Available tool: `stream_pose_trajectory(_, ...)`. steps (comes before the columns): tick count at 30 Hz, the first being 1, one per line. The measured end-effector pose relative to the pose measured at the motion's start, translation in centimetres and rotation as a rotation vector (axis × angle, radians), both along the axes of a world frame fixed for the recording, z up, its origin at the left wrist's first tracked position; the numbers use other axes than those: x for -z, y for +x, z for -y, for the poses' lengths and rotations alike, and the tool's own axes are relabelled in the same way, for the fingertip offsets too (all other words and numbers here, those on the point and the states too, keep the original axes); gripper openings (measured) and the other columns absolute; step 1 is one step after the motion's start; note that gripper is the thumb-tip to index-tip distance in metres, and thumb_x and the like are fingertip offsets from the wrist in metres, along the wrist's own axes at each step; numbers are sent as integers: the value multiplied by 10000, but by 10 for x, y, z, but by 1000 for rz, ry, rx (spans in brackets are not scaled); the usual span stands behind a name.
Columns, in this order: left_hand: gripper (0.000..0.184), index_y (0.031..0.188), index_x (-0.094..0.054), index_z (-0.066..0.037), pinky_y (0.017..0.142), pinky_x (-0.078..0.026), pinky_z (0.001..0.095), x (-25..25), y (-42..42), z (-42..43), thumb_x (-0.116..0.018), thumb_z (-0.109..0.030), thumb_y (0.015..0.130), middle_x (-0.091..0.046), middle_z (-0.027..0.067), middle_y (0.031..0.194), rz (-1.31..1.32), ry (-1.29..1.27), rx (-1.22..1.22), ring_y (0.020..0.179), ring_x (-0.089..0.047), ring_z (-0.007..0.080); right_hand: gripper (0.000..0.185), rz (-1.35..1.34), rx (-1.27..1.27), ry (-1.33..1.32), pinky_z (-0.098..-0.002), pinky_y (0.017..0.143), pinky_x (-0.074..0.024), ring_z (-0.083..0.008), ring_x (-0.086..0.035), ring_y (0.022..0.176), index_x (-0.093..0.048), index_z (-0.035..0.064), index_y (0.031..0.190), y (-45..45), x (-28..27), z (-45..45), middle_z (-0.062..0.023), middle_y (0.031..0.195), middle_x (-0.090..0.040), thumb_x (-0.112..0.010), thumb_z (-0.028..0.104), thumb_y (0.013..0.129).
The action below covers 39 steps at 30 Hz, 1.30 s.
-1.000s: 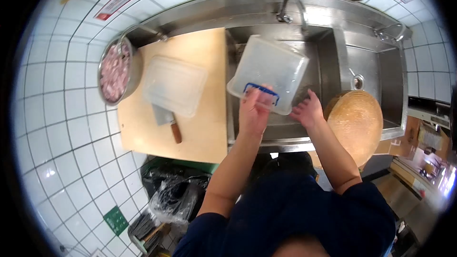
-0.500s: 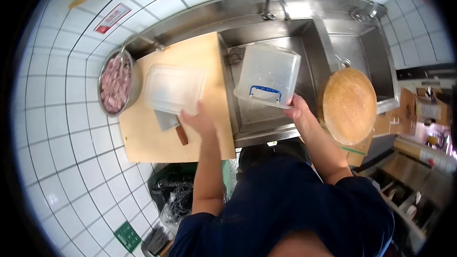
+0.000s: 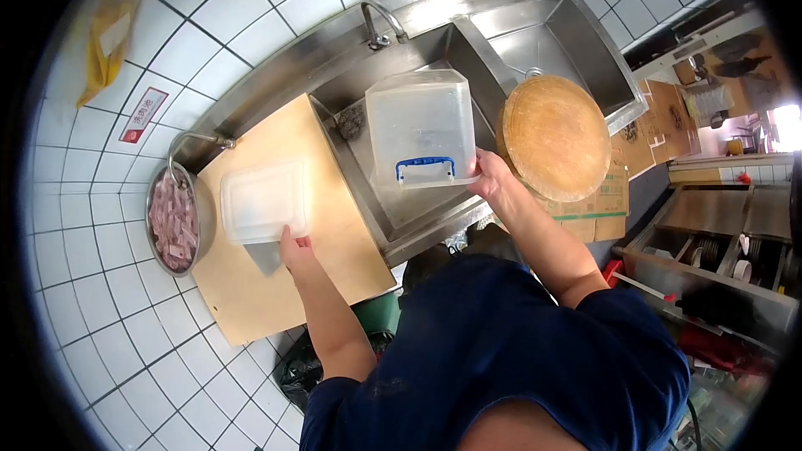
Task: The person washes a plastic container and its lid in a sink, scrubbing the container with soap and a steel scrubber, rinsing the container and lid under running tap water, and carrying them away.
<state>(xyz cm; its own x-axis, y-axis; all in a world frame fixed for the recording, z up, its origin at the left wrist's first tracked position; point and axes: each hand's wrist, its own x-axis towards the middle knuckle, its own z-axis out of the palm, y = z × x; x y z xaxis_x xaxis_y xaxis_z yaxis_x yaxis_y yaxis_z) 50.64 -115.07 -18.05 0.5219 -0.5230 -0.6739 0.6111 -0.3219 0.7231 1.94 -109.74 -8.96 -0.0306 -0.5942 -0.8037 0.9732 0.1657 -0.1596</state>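
Note:
My right hand [image 3: 489,174] grips the lower right rim of a clear plastic container [image 3: 422,121] with a blue handle, over the sink. To the left, my left hand [image 3: 295,248] has its fingers closed on the near right corner of a translucent plastic lid [image 3: 261,200]. The lid is over the wooden cutting board [image 3: 334,242]; whether it touches the board I cannot tell. From under the lid's near edge sticks out the blade of a cleaver [image 3: 265,258]. Its handle is hidden by my left hand and forearm.
A metal bowl [image 3: 205,215] of cut raw meat [image 3: 173,221] stands at the board's left under a tap. Right of the container, a round wooden board [image 3: 557,138] partly covers the sink [image 3: 401,238]. A scouring pad [image 3: 351,121] lies in the basin.
My view has turned, shifting the sink and board. My left hand, blurred before, now shows closed on the lid's corner. The cleaver's handle has become hidden. My right hand still holds the container.

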Motion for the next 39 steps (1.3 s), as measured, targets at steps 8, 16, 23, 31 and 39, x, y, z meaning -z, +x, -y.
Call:
stream_pose_trajectory(8,348,1297,-529,31,923,-571,390,-103,-33,-4,-598,-100,983,-642,160,1254,-112,-547,24,1131,-648,286,227,34,42,-35,-243,451,-470,-113,-500,527,-544,-60,1061,-34,-30,8,-66,760,-544,-349,52,1029)
stream_pose_trajectory(16,470,1415,-440,0,1032,-503,453,-162,-66,-27,-563,-21,962,-549,157,1388,-30,-684,197,1261,-563,294,236,-153,40,-191,-333,491,-539,-240,-573,632,-477,-126,1144,-90,-95,46,-178,930,-540,-360,-88,942)
stream_pose_trajectory(23,492,1425,-432,-1,1043,-492,474,-191,-117,-60,-565,-14,951,-542,149,1393,-33,-732,283,1269,-555,302,195,-428,-88,-309,-329,477,-563,-229,-571,653,-430,-131,1143,-107,-174,40,-190,980,-496,-379,1,1009)
stream_pose_trajectory(31,393,1354,-472,45,987,-546,438,-220,-163,-104,-553,-37,978,-586,158,1315,58,-607,160,1193,-607,290,205,-445,-133,-338,-355,516,-582,-270,-609,696,-414,-118,1169,-137,-184,43,-220,1011,-514,-375,-18,994)
stream_pose_trajectory(39,322,1302,-512,46,987,-552,436,-229,-168,-126,-538,-34,990,-619,156,1272,42,-604,146,1176,-621,290,191,-389,-125,-339,-354,509,-591,-267,-615,658,-412,-114,1151,-145,-182,39,-222,999,-522,-389,-12,991)
